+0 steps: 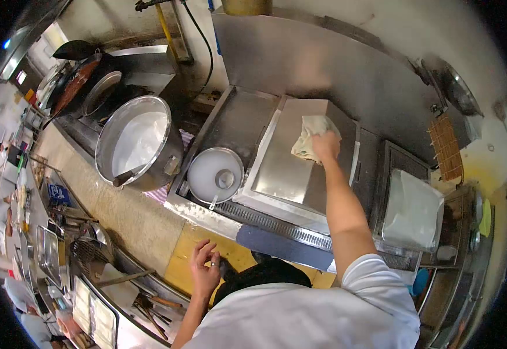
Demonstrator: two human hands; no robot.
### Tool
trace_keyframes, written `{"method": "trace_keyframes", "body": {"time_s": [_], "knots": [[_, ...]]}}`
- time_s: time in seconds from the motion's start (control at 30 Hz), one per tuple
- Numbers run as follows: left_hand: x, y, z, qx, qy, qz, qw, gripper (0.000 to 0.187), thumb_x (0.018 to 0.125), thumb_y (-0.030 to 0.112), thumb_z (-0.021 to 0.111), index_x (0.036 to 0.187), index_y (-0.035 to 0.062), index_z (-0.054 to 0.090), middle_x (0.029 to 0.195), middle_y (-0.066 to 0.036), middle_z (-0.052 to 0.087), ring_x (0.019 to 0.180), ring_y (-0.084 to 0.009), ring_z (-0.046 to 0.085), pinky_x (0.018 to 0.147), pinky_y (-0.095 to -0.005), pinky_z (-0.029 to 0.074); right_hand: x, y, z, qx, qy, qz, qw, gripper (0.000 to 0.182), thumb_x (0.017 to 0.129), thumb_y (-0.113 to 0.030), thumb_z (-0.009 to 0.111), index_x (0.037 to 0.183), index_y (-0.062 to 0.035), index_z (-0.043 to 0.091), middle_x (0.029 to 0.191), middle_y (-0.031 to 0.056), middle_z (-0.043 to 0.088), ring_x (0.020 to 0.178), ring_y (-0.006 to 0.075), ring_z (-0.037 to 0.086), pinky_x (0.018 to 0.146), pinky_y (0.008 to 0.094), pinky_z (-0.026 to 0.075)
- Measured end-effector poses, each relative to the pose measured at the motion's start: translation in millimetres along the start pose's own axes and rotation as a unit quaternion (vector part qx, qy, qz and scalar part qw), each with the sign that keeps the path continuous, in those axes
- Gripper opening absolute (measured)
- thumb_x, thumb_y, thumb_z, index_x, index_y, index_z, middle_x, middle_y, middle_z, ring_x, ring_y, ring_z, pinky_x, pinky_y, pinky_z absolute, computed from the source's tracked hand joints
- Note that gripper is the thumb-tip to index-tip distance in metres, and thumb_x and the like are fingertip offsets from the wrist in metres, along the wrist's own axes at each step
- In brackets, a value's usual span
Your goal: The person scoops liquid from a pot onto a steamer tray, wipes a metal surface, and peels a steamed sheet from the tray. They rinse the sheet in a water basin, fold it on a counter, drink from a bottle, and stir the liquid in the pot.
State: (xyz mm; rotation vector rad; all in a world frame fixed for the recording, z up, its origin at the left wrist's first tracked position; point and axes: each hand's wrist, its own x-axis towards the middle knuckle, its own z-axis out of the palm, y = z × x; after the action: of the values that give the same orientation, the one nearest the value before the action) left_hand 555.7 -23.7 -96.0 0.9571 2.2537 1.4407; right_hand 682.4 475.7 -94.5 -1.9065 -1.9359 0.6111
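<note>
My right hand [326,146] presses a pale cloth [313,132] onto the top of a stainless steel box-shaped cover [291,168], its fingers closed over the cloth. Low beside my body, my left hand [204,270] hangs in the air with loosely bent fingers apart, a ring on one of them, and nothing in it. Left of the steel cover stands a round pan of cloudy liquid [202,179] with a small ladle [224,179] resting in it.
A big steel pot [175,154] of whitish liquid stands at the left, near stacked woks [70,87]. A tray covered in plastic [413,209] is at the right. Behind me on the left runs a counter with tools and trays [93,311]. Several people work at the far left.
</note>
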Motion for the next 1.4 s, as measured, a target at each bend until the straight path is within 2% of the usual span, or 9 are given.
{"method": "trace_keyframes", "body": {"time_s": [0.23,0.43,0.7,0.8,0.93,1.07,1.2,1.27,1.4], "knots": [[-15,7,5,-0.003,0.028,-0.001,1.000,0.025,0.090,-0.001,0.068,0.115,0.0029,0.070,0.128,-0.017,0.063,0.078,-0.0174,0.066,0.071,-0.0301,0.056,-33,-15,-28,0.029,0.089,-0.040,0.995,0.044,0.085,-0.028,0.067,0.113,0.0052,0.067,0.110,0.0316,0.069,0.103,0.0488,0.067,0.092,0.0527,0.052],[-25,2,-12,-0.014,0.069,0.003,0.997,0.025,0.091,-0.001,0.068,0.116,0.0026,0.070,0.128,-0.017,0.063,0.079,-0.0173,0.066,0.073,-0.0316,0.055,-98,-78,-105,0.119,0.187,-0.193,0.956,0.036,0.085,-0.031,0.069,0.100,0.0023,0.065,0.095,0.0291,0.070,0.092,0.0481,0.068,0.084,0.0546,0.052],[-58,36,-88,-0.032,0.230,0.056,0.971,0.021,0.093,-0.007,0.062,0.113,-0.0036,0.067,0.116,-0.014,0.065,0.077,-0.0122,0.062,0.068,-0.0264,0.055,-244,-192,-140,0.321,0.221,-0.464,0.796,0.028,0.083,-0.022,0.076,0.088,-0.0038,0.056,0.079,0.0200,0.063,0.073,0.0438,0.065,0.065,0.0514,0.051],[-88,32,-133,-0.031,0.307,0.097,0.946,0.020,0.093,-0.006,0.062,0.112,-0.0037,0.067,0.109,-0.011,0.065,0.072,-0.0111,0.058,0.065,-0.0238,0.051,-308,-232,-128,0.366,0.178,-0.560,0.722,0.028,0.080,-0.019,0.078,0.089,-0.0044,0.056,0.081,0.0172,0.062,0.073,0.0403,0.065,0.064,0.0491,0.051],[-153,31,-187,-0.033,0.397,0.054,0.916,0.022,0.097,-0.001,0.062,0.118,-0.0010,0.066,0.107,-0.007,0.065,0.079,-0.0101,0.058,0.064,-0.0229,0.049,-413,-275,-108,0.385,0.076,-0.643,0.657,0.029,0.077,-0.020,0.082,0.084,-0.0041,0.058,0.081,0.0158,0.062,0.073,0.0398,0.064,0.062,0.0441,0.051],[-243,3,-229,0.012,0.467,-0.021,0.884,0.018,0.096,0.000,0.064,0.114,-0.0006,0.067,0.104,-0.007,0.065,0.080,-0.0087,0.057,0.068,-0.0220,0.047,-534,-302,-71,0.381,0.005,-0.721,0.579,0.028,0.078,-0.021,0.081,0.087,-0.0046,0.060,0.080,0.0147,0.062,0.073,0.0384,0.064,0.062,0.0442,0.051],[-326,-20,-256,0.004,0.548,-0.068,0.833,0.018,0.092,-0.001,0.067,0.109,0.0007,0.071,0.093,-0.009,0.068,0.077,-0.0127,0.063,0.068,-0.0257,0.052,-658,-304,-31,0.315,-0.107,-0.786,0.520,0.026,0.078,-0.019,0.080,0.086,-0.0051,0.060,0.078,0.0149,0.061,0.072,0.0393,0.063,0.061,0.0453,0.050],[-359,-22,-266,0.051,0.591,-0.070,0.802,0.018,0.091,0.002,0.070,0.109,0.0003,0.070,0.090,-0.004,0.067,0.072,-0.0086,0.057,0.065,-0.0233,0.048,-713,-297,-11,0.277,-0.155,-0.817,0.482,0.023,0.079,-0.019,0.078,0.086,-0.0057,0.061,0.080,0.0147,0.062,0.072,0.0386,0.064,0.061,0.0458,0.050],[-431,-32,-274,0.041,0.644,-0.125,0.754,0.021,0.088,-0.002,0.068,0.109,0.0015,0.071,0.090,-0.006,0.067,0.067,-0.0084,0.057,0.061,-0.0240,0.048,-815,-259,36,0.237,-0.260,-0.843,0.407,0.022,0.080,-0.020,0.076,0.085,-0.0062,0.060,0.082,0.0154,0.062,0.074,0.0395,0.064,0.064,0.0485,0.051]]}}
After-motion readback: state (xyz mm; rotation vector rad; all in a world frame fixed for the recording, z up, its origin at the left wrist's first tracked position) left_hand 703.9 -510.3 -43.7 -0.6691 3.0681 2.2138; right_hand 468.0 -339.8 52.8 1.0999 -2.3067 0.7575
